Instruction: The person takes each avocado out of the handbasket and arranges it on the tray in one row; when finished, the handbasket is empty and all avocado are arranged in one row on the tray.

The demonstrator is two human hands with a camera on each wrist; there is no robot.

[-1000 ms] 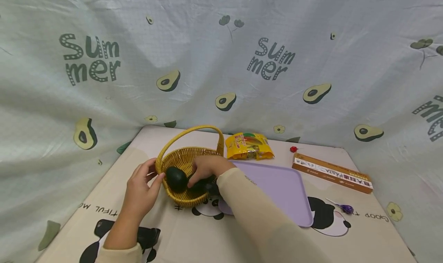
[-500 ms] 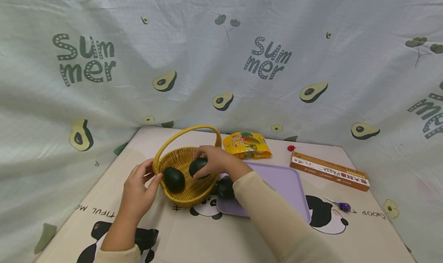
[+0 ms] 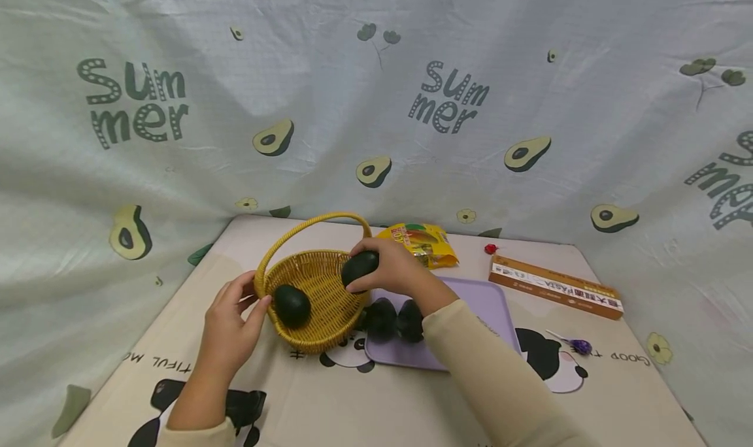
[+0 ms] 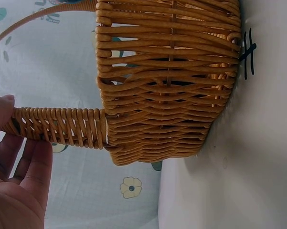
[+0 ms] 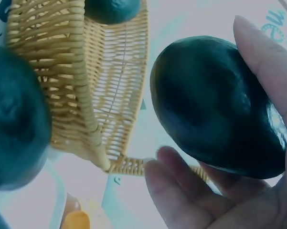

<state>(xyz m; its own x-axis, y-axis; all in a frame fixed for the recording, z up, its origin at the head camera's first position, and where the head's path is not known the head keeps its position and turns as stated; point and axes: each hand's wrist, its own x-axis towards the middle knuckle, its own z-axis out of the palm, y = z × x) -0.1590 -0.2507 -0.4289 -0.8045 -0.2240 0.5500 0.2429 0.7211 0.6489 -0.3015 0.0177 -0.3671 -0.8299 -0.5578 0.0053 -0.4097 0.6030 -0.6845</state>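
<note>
1. Lifted since a second ago: the right hand (image 3: 393,268), then low inside the wicker basket (image 3: 320,283), has risen to the basket's far rim with a dark avocado (image 3: 359,267) curled in its fingers, and two more avocados (image 3: 395,319) now show on the purple tray (image 3: 488,306).

2. Head view: the left hand (image 3: 231,329) steadies the basket at its near-left rim, thumb and fingers pinching the base of the handle. One avocado in the basket (image 3: 291,305) lies on the woven floor. The tray sits just right of the basket on the panda-print tabletop (image 3: 365,401). Behind it lie a yellow snack bag (image 3: 423,241), a pasta box (image 3: 553,285) and a small red sweet (image 3: 488,248); a purple lollipop (image 3: 579,346) rests near the right edge. An avocado-print cloth (image 3: 376,94) hangs behind.

3. Left wrist view: the left hand's fingers and thumb close on the braided handle base, the basket wall just beside them.

4. Right wrist view: the right hand cups the dark avocado between thumb and curled fingers, held above the basket rim; the other basket avocado shows at the top edge.
</note>
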